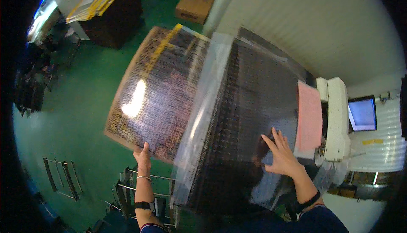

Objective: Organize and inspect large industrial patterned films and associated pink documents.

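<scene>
The left hand (143, 160) pinches the lower edge of a large brown patterned panel (152, 89), tilted up at ten o'clock over the green floor (76, 118). Thin and glossy, it likely flexes; edge holds seem safest. At three o'clock, the right hand (282, 154) lies flat, fingers spread, gripping nothing, on the dark plastic-wrapped stack (250, 106).

Dim greenish light, white glare patch on the glossy panel (157, 93), fisheye bending, black corners, soft blur throughout
</scene>
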A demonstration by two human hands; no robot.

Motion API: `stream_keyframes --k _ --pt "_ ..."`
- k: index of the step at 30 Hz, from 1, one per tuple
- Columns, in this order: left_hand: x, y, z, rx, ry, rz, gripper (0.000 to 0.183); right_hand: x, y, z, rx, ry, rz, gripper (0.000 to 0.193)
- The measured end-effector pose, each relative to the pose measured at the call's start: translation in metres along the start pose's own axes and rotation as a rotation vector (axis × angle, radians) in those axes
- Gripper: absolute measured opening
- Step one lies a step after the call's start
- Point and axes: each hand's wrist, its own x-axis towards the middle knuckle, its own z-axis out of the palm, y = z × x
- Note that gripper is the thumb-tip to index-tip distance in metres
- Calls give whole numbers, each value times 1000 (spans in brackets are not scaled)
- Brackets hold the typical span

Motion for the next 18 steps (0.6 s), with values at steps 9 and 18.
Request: stream_keyframes --k 9,18 --pt "3 12 -56 1077 62 -113 37 -6 11 24 33 -2 -81 89" --pt "-213 144 163 521 -887 -19 43 -27 51 49 320 271 -148 73"
